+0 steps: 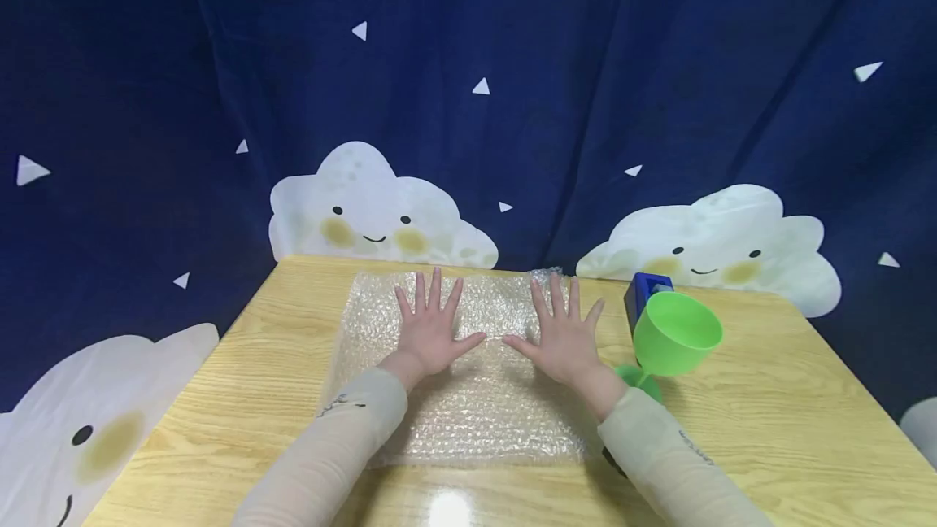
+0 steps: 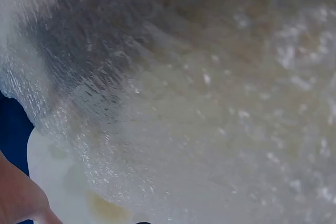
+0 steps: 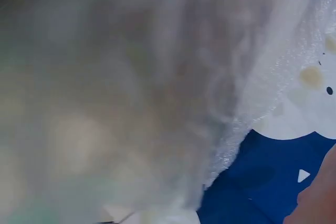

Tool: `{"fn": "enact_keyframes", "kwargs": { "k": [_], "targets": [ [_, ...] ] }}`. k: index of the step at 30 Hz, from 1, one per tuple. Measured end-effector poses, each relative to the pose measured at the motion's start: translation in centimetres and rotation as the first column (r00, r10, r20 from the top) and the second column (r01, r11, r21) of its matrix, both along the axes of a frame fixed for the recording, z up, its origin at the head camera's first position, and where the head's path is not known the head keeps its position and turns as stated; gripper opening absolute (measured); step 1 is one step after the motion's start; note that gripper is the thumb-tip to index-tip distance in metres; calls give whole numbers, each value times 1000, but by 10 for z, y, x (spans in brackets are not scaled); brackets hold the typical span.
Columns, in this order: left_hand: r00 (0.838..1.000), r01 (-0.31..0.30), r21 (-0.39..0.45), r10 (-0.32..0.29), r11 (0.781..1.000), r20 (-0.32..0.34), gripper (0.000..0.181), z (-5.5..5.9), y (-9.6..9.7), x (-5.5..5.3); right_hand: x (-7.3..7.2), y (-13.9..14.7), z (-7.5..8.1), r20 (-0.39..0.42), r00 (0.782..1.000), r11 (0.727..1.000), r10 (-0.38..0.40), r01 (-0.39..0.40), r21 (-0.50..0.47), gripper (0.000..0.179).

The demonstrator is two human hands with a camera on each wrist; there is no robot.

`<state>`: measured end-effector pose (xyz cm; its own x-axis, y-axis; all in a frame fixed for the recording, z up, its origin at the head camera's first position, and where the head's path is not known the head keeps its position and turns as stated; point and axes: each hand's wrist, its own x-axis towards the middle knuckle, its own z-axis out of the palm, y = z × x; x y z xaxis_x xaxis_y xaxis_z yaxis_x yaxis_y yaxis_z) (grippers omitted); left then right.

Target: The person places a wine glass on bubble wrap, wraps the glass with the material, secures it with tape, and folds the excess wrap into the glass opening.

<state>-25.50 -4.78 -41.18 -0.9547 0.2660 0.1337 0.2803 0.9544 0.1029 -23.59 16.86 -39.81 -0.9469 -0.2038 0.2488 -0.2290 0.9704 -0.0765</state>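
A sheet of clear bubble wrap lies on the wooden table. Over its left half my left hand is spread, fingers straight and thumb pointing inward. My right hand mirrors it over the right half, the two thumb tips a small gap apart. Neither hand grips anything. In the left wrist view, bubble wrap fills most of the picture, with a bit of the hand at the lower left. Blurred bubble wrap also covers much of the right wrist view, where part of the hand shows at the lower right.
A green plastic goblet stands right of my right hand, partly behind the forearm. Behind it is a blue box. A small dark thing peeks from under the right sleeve. A dark blue curtain with white clouds hangs behind the table.
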Motion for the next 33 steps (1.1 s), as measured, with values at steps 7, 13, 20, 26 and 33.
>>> {"fn": "enact_keyframes", "kwargs": {
  "k": [7,13,20,26,33],
  "targets": [
    [1000,2,14,-2,1000,5,93,-1,-4,0,9,-4,23,-135,990,999,33,-27,46,101],
    [1000,-5,29,5,1000,0,94,-4,-6,-2,29,4,66,-236,971,998,-33,21,-52,106],
    [1000,-22,16,22,1000,21,94,-5,-12,-2,48,49,89,-295,935,944,-196,98,-316,113],
    [1000,-20,23,19,1000,14,92,-5,-17,-2,59,84,78,-289,900,832,-326,128,-539,118],
    [999,-41,-3,41,999,11,93,-6,-22,-4,66,98,77,-232,911,864,-340,206,-460,93]
  ]
}}
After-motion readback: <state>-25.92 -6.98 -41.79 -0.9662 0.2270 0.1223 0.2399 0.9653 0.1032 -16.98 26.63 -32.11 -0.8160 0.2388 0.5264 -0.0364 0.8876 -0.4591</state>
